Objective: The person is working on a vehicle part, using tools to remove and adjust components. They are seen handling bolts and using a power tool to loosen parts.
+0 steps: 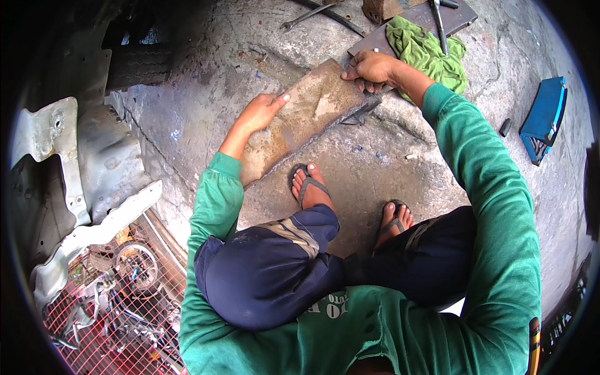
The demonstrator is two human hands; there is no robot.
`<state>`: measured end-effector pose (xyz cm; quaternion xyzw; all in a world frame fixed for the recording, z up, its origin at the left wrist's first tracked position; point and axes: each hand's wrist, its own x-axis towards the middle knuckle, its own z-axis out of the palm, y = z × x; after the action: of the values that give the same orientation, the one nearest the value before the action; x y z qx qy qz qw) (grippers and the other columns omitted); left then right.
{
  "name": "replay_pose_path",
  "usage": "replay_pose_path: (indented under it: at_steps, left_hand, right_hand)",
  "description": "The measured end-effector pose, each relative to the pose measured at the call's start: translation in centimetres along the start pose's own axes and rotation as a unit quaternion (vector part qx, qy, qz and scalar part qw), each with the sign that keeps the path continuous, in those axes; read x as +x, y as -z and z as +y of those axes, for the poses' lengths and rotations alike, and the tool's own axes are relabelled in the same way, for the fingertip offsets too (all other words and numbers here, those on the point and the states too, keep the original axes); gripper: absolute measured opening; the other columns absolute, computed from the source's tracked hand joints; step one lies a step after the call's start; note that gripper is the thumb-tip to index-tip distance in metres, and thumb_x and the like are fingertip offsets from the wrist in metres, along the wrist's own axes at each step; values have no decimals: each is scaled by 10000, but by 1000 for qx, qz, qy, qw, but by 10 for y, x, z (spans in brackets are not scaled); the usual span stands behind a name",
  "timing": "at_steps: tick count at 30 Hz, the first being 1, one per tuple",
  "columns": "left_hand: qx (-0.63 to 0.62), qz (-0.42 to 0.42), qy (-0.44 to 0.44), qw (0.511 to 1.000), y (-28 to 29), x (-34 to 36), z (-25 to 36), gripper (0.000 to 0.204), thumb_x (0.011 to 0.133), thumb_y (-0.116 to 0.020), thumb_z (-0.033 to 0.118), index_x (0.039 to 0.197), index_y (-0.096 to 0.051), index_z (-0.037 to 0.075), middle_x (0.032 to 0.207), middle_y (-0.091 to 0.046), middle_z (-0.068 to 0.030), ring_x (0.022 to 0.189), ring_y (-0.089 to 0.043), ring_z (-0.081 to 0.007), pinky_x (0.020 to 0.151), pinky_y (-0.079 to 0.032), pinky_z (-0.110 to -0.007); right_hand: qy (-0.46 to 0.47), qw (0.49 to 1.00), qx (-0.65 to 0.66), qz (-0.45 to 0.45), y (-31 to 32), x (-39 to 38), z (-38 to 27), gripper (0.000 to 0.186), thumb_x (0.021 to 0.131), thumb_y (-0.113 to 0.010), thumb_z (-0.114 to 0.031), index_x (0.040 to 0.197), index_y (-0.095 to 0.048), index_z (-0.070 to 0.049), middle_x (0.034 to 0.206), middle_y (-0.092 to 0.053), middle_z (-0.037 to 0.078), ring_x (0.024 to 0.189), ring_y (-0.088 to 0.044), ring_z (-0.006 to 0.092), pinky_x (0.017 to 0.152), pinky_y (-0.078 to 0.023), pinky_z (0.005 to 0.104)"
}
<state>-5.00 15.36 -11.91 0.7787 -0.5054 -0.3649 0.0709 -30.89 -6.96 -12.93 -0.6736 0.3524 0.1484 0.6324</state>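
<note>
A long, flat, rusty metal plate (312,112) is tilted in front of my feet, running from lower left to upper right. My left hand (261,114) grips its far-left edge; the thumb lies along the top face and the other fingers are hidden. At the upper right end, my right hand (370,69) holds the corner with curled fingers. A dark, thin piece (362,111) shows beneath the plate near that hand. Just beyond the right hand lies a crumpled green cloth (420,44), with a metal-handled tool (439,28) across it.
The cloth rests on a grey flat slab (465,17). A wrench (306,17) lies on the cracked concrete at the back. To the right sits a blue box-like object (542,119). Bent grey metal panels (112,165) and a red wire grid (119,300) over motorcycle parts occupy the left.
</note>
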Motion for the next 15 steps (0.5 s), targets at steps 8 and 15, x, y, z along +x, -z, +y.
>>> replay_pose_path:
  at_steps: [8, 15]
  left_hand:
    - [3, -23, 31, 999, 3, -3, 4, 647, 1029, -528, 552, 1147, -713, -57, 1048, -738, -253, 998, -699, -339, 924, -509, -418]
    - [-6, -12, -5, 1000, -1, 5, 8, 640, 1030, -535, 532, 1110, -710, -78, 1023, -734, -263, 970, -694, -333, 900, -510, -424]
  right_hand:
    - [49, 989, -139, 2, 22, -22, 0, 338, 997, -675, -335, 939, -704, -3, 680, -680, 97, 508, -631, 173, 465, -538, 341]
    - [-75, 985, -24, -155, -10, -59, 102, 402, 957, -740, -318, 1110, -692, 51, 879, -725, 170, 757, -723, 282, 630, -619, 378]
